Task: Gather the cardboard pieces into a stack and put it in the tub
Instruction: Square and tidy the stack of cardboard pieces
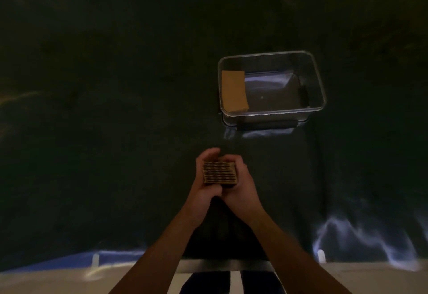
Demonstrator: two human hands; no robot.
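Observation:
A stack of brown corrugated cardboard pieces is held edge-up between both hands, low in the middle of the view. My left hand wraps its left side and far edge. My right hand clasps its right side and underside. The clear plastic tub stands on the dark cloth beyond the hands and to the right. One flat cardboard piece leans inside the tub against its left wall.
A dark green cloth covers the table. The table's near edge runs just below my forearms. A black handle or clip lies along the tub's near side.

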